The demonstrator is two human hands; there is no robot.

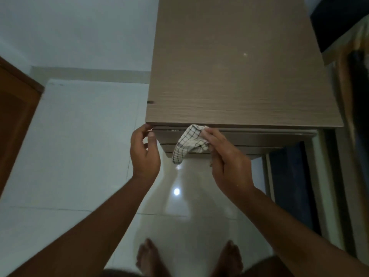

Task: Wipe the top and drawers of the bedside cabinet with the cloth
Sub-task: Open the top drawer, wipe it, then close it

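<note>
The bedside cabinet [235, 66] has a bare grey-brown wood-grain top and fills the upper middle of the head view. Below its front edge the drawer fronts [259, 137] show as stepped strips. My right hand [227, 156] grips a white cloth with a dark check pattern [188, 143] and presses it against the upper drawer front near its left side; a loose end hangs down. My left hand [144, 152] is at the cabinet's front left corner, fingertips touching the top drawer's left edge, holding nothing.
Glossy white floor tiles [79, 146] lie left of and below the cabinet, with my bare feet [189, 258] at the bottom. A brown wooden door [14, 116] stands at the far left. A dark bed frame edge [295, 186] sits close on the right.
</note>
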